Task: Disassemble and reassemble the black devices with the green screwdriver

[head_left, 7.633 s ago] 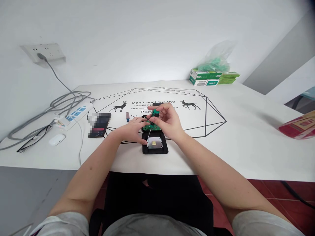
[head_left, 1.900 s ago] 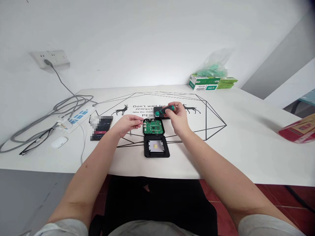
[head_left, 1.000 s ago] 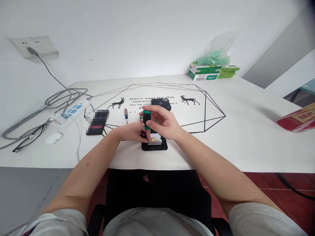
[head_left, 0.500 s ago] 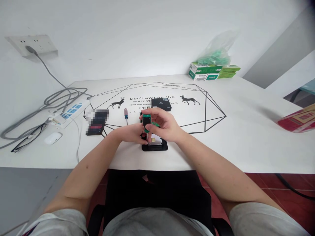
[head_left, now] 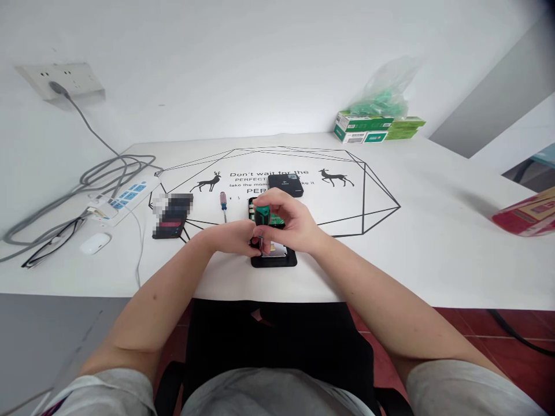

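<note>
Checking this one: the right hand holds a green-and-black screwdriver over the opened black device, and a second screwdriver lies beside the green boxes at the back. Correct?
Not quite: the second screwdriver lies between the phone and the opened black device, as the current head view shows. The right hand does hold the green-and-black screwdriver over that device.

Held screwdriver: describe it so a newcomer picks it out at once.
On the white table, find the black cover nearest the front edge. Over its left side, the right hand grips the green-and-black screwdriver roughly upright, shaft down. Its colour and stance set it apart from the blue-collared screwdriver lying flat beyond the left hand.
</note>
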Demonstrator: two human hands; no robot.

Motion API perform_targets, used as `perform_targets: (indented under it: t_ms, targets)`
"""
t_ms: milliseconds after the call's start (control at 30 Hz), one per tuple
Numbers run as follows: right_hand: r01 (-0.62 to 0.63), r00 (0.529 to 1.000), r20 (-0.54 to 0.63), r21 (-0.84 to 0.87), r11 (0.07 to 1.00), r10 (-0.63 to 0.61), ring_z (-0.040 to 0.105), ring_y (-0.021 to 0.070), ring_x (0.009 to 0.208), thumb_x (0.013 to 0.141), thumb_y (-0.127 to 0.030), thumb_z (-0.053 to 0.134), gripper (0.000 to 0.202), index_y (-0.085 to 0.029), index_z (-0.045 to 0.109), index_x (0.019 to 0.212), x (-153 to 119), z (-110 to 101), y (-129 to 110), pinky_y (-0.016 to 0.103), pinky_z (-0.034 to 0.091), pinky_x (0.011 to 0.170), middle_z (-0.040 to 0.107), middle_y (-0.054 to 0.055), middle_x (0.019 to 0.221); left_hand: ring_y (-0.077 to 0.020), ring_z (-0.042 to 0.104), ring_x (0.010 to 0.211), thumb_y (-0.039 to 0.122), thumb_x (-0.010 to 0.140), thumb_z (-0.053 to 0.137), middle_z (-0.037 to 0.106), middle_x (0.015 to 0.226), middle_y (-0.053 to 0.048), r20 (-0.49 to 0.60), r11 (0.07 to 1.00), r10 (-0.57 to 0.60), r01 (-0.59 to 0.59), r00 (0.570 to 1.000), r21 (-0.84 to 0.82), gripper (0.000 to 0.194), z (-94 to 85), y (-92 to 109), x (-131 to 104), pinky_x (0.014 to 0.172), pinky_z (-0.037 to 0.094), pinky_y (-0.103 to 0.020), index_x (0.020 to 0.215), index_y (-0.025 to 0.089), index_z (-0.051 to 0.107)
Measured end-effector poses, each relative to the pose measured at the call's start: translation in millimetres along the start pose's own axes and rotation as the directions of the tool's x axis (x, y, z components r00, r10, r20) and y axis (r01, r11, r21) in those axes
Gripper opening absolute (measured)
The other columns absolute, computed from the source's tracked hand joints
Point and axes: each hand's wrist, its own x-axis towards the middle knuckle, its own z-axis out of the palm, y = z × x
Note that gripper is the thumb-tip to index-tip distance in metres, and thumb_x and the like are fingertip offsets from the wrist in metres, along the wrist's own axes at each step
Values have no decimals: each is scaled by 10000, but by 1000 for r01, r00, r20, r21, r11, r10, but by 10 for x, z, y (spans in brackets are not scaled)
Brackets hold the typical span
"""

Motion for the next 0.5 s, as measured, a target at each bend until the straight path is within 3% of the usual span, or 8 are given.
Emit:
perform_targets:
  t_ms: [67,167,267,333,433,500]
  targets:
    - [-13,1000,-10,-46,999,13,734,197,926,903,-279,835,411,-321,711,1293,-8,-16,-15,385,661,782,765,63,1228,-231,734,994,144,886,674,789,1076,-35,0,1000,3,-3,1000,2,222,7,-11,3,854,600,-350,1057,238,780]
    - [-11,1000,-5,-3,1000,11,772,207,976,1018,-272,679,320,-322,716,1332,-22,-56,-49,406,666,817,794,74,1283,-221,716,936,189,887,682,782,1060,-36,-22,1000,20,-20,1000,22,246,-6,-16,-2,819,594,-351,1102,250,784]
    - [21,999,-25,33,999,-20,783,218,1057,1072,-241,558,316,-320,739,1318,-17,-96,-62,433,663,880,810,59,1200,-214,669,870,252,885,687,750,992,-37,-112,996,62,-54,992,74,183,-60,1,-32,784,573,-358,1050,237,764]
    - [39,998,-53,-7,999,-40,768,213,1001,1048,-261,616,273,-305,751,1280,-1,-106,-54,426,649,852,803,55,1113,-220,651,880,304,891,690,728,979,-35,-213,991,73,-48,974,123,134,-109,5,-56,814,568,-379,997,229,724]
    - [57,994,-87,-81,995,-64,697,191,878,979,-304,743,235,-290,743,1213,29,-90,-30,400,615,782,763,43,1021,-248,649,987,359,922,662,721,1050,-41,-403,977,57,32,913,210,163,-170,-29,-71,941,558,-439,1025,239,699]
    - [57,991,-112,-95,994,-67,660,179,841,933,-317,810,254,-293,718,1168,40,-66,-16,382,598,758,717,19,962,-274,637,1090,369,946,637,721,1123,-53,-467,957,43,98,883,273,188,-189,-74,-60,1038,527,-486,1073,250,708]
